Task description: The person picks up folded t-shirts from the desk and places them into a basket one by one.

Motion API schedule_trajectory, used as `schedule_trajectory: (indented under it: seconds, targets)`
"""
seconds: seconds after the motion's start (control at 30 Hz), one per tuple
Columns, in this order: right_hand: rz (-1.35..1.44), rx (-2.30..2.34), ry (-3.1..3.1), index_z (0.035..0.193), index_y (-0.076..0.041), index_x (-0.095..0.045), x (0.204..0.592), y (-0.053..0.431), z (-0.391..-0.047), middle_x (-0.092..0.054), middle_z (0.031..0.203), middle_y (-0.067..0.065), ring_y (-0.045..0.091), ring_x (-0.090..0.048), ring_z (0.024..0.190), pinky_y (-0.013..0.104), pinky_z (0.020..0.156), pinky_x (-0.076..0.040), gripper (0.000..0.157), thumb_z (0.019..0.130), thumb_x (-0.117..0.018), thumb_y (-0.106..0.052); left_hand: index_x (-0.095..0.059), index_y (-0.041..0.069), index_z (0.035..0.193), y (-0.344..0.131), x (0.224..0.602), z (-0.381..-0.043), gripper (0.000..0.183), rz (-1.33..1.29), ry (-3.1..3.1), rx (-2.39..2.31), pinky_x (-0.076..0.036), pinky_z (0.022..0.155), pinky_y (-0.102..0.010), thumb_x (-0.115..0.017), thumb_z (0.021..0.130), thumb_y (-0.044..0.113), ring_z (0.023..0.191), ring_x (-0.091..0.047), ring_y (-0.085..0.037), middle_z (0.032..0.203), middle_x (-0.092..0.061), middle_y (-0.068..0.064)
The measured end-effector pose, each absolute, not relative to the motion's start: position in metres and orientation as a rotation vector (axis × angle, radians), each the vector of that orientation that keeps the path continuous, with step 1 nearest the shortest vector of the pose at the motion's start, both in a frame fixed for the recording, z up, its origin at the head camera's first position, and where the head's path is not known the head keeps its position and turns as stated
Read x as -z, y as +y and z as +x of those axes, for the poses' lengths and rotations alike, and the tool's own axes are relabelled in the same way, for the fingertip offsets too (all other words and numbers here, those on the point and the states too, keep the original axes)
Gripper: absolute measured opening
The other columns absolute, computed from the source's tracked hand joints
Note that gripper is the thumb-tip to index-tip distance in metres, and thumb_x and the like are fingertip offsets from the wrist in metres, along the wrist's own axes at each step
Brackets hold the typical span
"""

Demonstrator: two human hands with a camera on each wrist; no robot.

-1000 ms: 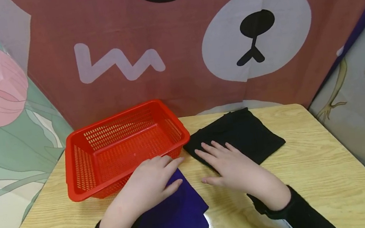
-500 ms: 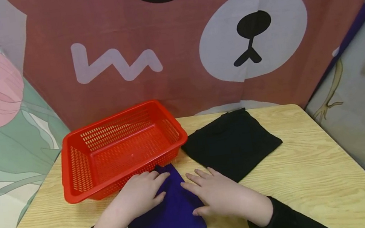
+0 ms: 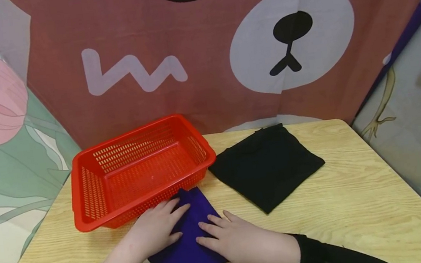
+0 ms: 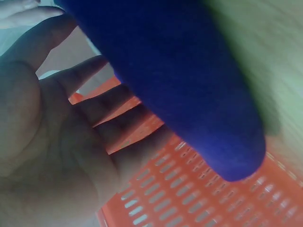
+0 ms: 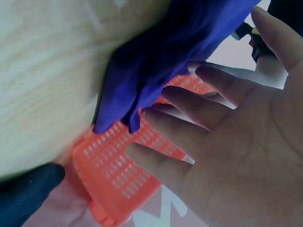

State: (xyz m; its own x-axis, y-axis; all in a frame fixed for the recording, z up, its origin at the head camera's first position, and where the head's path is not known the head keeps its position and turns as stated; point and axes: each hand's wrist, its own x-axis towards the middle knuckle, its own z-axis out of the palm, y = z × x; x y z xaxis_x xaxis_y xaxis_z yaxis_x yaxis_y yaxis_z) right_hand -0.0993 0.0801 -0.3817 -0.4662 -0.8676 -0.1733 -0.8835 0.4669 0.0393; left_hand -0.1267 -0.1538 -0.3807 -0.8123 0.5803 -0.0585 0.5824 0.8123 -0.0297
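Note:
A dark purple folded cloth (image 3: pixel 188 257) lies on the table in front of the basket, its far end close to the basket's near wall. My left hand (image 3: pixel 150 233) rests along its left side with the fingers straight and spread. On its right side lies my right hand (image 3: pixel 243 241), fingertips on the cloth and fingers extended. In the left wrist view the fingertips meet the edge of the purple cloth (image 4: pixel 180 75). The right wrist view shows an open palm (image 5: pixel 241 137) beside the loose layers of the cloth (image 5: pixel 142 75).
A red plastic basket (image 3: pixel 144 205) with slotted walls stands at the back left of the wooden table (image 3: pixel 362 209). Right of it a black folded cloth (image 3: pixel 266 168) lies flat. A brown bear-print curtain (image 3: pixel 211 105) hangs behind the table's far edge.
My right hand has moved from over the black cloth, left and nearer, onto the purple cloth. My left hand has slid slightly left and nearer, uncovering the purple cloth's far end.

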Motion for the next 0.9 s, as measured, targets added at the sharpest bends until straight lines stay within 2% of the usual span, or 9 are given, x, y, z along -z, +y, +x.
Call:
schedule_trajectory:
  seconds: [0.2,0.5,0.9]
  targets:
    - [-1.618,-0.224,2.516,0.139,-0.028,-0.027,0.387,0.076,-0.098,-0.028,0.144,0.000,0.022,-0.025,0.128,0.049,0.099,-0.034,0.070,0.082,-0.049,-0.061,-0.041,0.021,0.134,-0.159,0.385,-0.126,0.065,0.882,2.913,0.071,-0.041,0.091,-0.053,-0.065,0.078,0.042,0.120,-0.037,-0.032,0.135,-0.042,-0.013]
    - [-1.688,-0.295,2.596,0.134,-0.025,-0.038,0.395,0.075,-0.097,-0.037,0.139,0.001,0.022,-0.035,0.122,0.039,0.094,-0.041,0.057,0.085,-0.052,-0.051,-0.041,0.018,0.133,-0.161,0.388,-0.125,0.062,0.852,2.897,0.002,-0.041,0.092,-0.053,-0.064,0.080,0.041,0.120,-0.036,-0.035,0.135,-0.041,-0.016]
    - [-1.673,-0.172,2.549,0.135,-0.026,-0.036,0.398,0.092,-0.108,-0.034,0.141,-0.001,0.018,-0.029,0.126,0.042,0.094,-0.041,0.054,0.087,-0.055,-0.042,-0.040,0.017,0.134,-0.156,0.390,-0.123,0.062,0.825,2.881,-0.022,-0.041,0.091,-0.054,-0.061,0.082,0.043,0.119,-0.036,-0.039,0.135,-0.040,-0.018]
